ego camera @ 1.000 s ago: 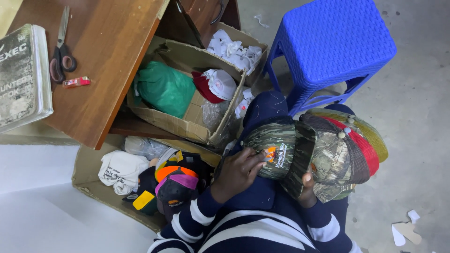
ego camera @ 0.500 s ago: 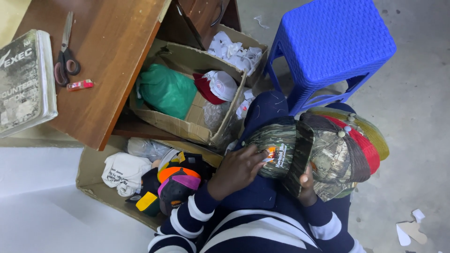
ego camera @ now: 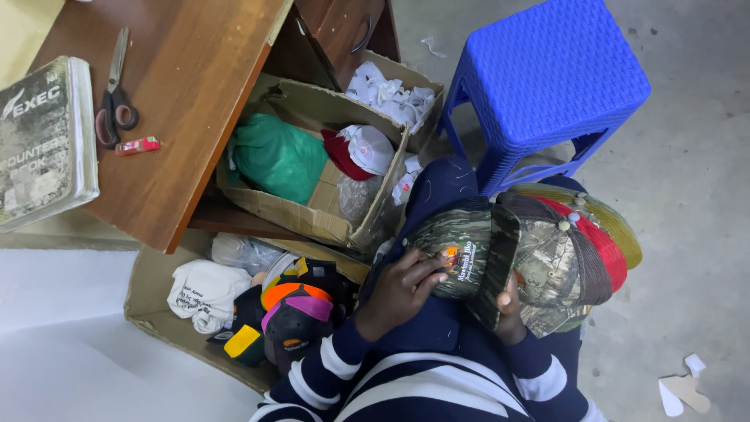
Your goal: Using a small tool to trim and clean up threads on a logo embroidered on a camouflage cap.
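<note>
A camouflage cap [ego camera: 461, 246] with a dark brim rests on my lap, on top of a stack of nested caps [ego camera: 574, 250] in camouflage, red and yellow-green. My left hand [ego camera: 398, 287] lies on the front panel of the top cap, fingers spread over its orange patch. My right hand [ego camera: 508, 309] is mostly hidden beneath the cap's brim and grips it from below. Both sleeves are striped navy and white.
A cardboard box [ego camera: 156, 301] at lower left holds several caps [ego camera: 293, 312] and white cloth. Another box [ego camera: 312, 215] under the wooden desk [ego camera: 195, 101] holds a green bag [ego camera: 277, 160]. Scissors [ego camera: 116, 94], a book [ego camera: 43, 141] lie on the desk. A blue plastic stool [ego camera: 547, 78] stands right.
My left hand's fingers have shifted slightly on the cap's front. The view has moved a little; the caps stay on my lap.
</note>
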